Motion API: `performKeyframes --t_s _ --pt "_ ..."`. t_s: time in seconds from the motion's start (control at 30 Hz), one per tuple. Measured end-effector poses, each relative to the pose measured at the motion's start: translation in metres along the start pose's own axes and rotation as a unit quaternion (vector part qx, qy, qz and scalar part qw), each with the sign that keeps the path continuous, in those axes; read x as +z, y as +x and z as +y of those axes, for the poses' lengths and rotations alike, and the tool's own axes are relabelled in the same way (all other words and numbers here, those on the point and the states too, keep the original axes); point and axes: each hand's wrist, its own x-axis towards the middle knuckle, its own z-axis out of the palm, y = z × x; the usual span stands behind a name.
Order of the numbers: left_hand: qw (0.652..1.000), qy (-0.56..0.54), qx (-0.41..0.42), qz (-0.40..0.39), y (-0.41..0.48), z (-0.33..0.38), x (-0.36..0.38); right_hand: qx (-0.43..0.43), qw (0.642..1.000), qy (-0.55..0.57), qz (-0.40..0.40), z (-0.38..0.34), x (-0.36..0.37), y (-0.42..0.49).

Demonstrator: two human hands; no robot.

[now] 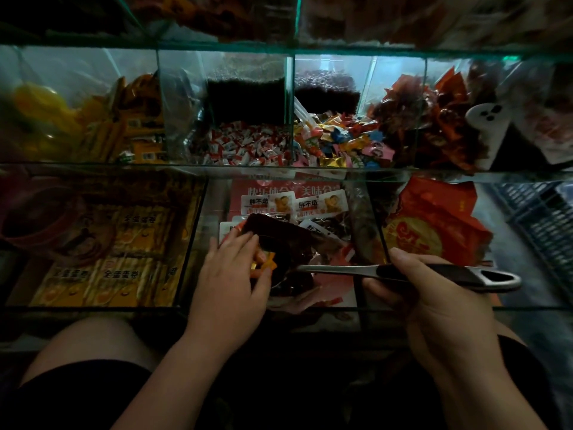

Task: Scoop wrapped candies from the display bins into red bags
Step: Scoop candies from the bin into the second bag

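My right hand [434, 302] grips the black and silver handle of a metal scoop [412, 273] that points left into the near middle glass bin [279, 308]. The scoop's bowl sits low in that bin, mostly hidden behind my left hand. My left hand [232, 271] is inside the same bin with curled fingers holding a few orange wrapped candies [263, 263] beside the scoop. A dark red bag [279, 234] lies just beyond my left fingers, over white-labelled snack packs [319, 206]. Small wrapped candies fill the bins behind: red and white ones [248, 147] and mixed colours [341, 144].
Glass dividers split the display into rows of bins. Yellow boxed rolls [117, 249] fill the near left bin, and red and yellow packets [434, 231] the near right one. A white scoop handle [486, 125] stands in the far right bin. A blue crate [545, 218] is at the right edge.
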Motion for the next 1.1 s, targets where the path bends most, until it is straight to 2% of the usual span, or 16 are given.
performKeyframes --t_s 0.1,0.3,0.43,0.6,0.87,1.0,1.1 --pt "1.000 0.018 0.010 -0.015 0.001 0.002 0.001 0.000 1.000 0.013 -0.017 -0.007 -0.002 -0.005" --pt "0.999 -0.034 0.033 -0.008 0.006 0.017 0.003 -0.031 0.999 0.025 -0.037 -0.027 -0.004 -0.018" --pt "0.997 -0.005 0.071 0.003 0.029 0.036 0.001 -0.084 0.996 0.002 -0.011 -0.039 0.007 -0.021" --pt "0.992 0.006 0.124 0.024 0.081 0.058 -0.009 -0.136 0.990 0.032 0.015 -0.058 0.020 -0.019" --pt "0.978 -0.014 0.204 0.034 0.155 0.096 -0.016 -0.093 0.983 0.157 -0.001 -0.092 0.015 0.015" --pt "0.975 -0.159 0.141 0.069 0.162 0.092 -0.014 -0.088 0.981 0.172 0.030 -0.098 0.014 0.042" --pt "0.969 -0.199 0.100 0.107 0.153 0.075 -0.012 -0.135 0.975 0.170 0.054 -0.104 0.021 0.065"
